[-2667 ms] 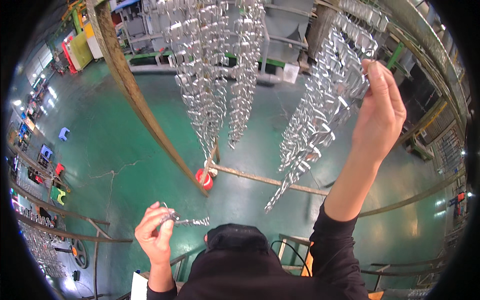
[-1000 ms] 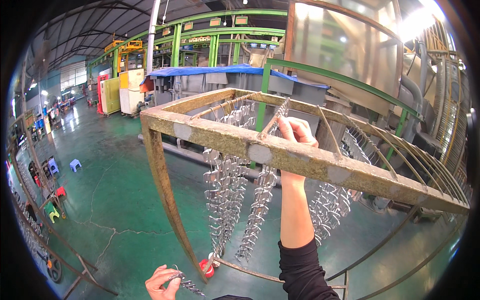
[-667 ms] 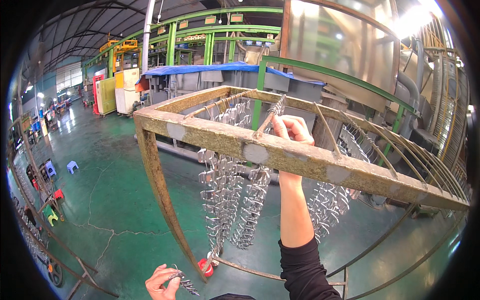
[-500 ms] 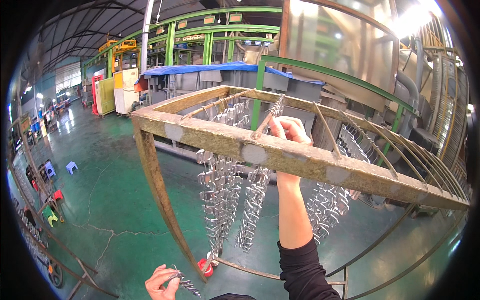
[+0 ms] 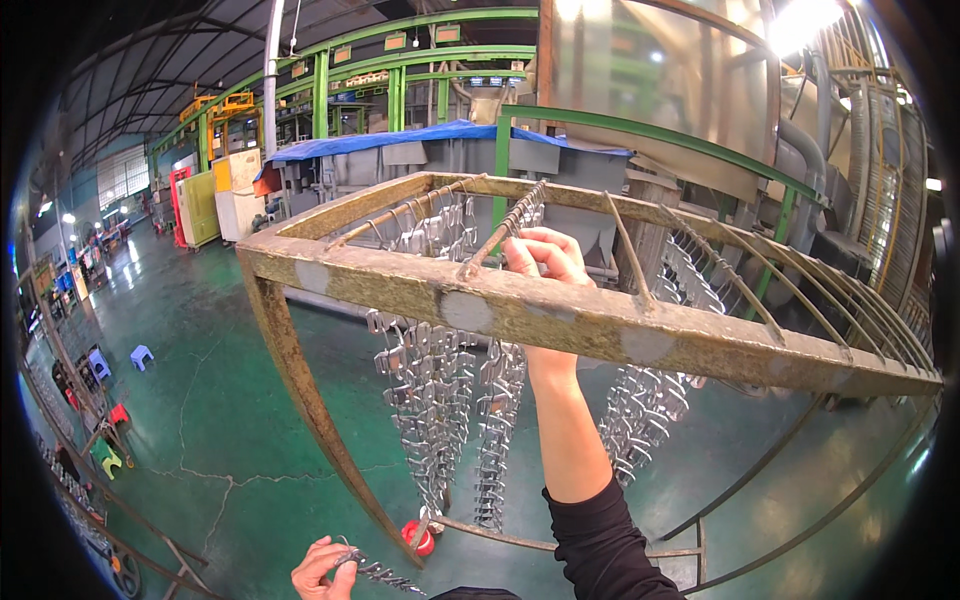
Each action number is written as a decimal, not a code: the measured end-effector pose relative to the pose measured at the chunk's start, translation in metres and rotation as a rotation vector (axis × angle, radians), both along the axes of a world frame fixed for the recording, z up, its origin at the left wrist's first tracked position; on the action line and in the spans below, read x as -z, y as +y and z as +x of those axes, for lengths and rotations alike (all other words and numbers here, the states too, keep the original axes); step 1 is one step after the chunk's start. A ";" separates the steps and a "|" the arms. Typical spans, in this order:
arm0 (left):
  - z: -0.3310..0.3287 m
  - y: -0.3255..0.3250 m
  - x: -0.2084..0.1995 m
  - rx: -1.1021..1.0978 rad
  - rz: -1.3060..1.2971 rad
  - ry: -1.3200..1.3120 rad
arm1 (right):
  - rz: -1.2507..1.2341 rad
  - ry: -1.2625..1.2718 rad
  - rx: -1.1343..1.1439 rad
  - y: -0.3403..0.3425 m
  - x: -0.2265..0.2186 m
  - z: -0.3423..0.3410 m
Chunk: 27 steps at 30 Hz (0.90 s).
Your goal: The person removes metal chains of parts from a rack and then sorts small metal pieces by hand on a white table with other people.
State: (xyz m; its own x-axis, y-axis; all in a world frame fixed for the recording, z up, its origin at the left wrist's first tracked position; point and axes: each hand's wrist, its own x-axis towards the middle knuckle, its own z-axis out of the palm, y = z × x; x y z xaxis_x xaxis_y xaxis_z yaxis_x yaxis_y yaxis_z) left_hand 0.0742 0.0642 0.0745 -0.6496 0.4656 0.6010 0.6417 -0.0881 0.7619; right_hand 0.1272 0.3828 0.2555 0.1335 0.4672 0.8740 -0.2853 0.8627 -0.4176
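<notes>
A worn metal rack (image 5: 560,315) stands before me, with thin rods across its top frame. Strings of small silvery metal parts (image 5: 425,410) hang by wire hooks from the left rod. From the second rod (image 5: 495,243) hangs another string of parts (image 5: 498,430). My right hand (image 5: 545,258) reaches up behind the front beam, its fingers pinched at that rod by the wire hooks; the beam partly covers the hand and wrist. Low at the front, my left hand (image 5: 322,570) holds a short string of metal parts (image 5: 385,576) between thumb and fingers.
More hanging parts (image 5: 645,415) are on a rod to the right. Grey tanks under a blue cover (image 5: 400,137) stand behind the rack, with a green rail (image 5: 670,145). A red object (image 5: 418,537) lies by the rack's foot. Small stools (image 5: 143,357) are at left.
My right hand has come slightly nearer along the rod, and the string beneath it hangs straighter. The whole view has shifted a little. My left hand still holds its string.
</notes>
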 end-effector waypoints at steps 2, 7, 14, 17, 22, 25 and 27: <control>0.001 0.000 0.001 0.005 0.002 0.000 | -0.006 0.006 -0.004 -0.004 -0.001 0.001; 0.004 0.004 0.003 0.043 0.003 -0.036 | 0.157 -0.015 0.129 -0.001 0.002 0.009; 0.000 0.011 0.017 0.086 0.007 -0.040 | -0.050 -0.195 -0.001 -0.090 0.038 0.090; 0.001 0.018 0.011 0.103 -0.008 -0.001 | -0.004 -0.060 0.206 -0.103 0.048 0.147; 0.004 0.032 0.008 0.131 0.001 -0.065 | -0.271 0.166 0.163 -0.029 0.036 0.216; 0.007 0.041 0.005 0.136 0.005 -0.084 | -0.191 0.007 -0.019 0.000 0.015 0.225; 0.010 0.046 0.004 0.144 0.005 -0.077 | -0.156 -0.120 -0.096 0.006 0.000 0.228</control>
State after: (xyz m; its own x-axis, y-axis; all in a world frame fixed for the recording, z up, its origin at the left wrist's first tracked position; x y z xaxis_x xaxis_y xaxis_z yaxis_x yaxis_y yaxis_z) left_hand 0.0839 0.1103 0.0709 -0.6207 0.5543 0.5545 0.5615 -0.1793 0.8078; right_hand 0.3552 0.3890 0.2552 -0.0190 0.6034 0.7972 -0.3036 0.7562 -0.5796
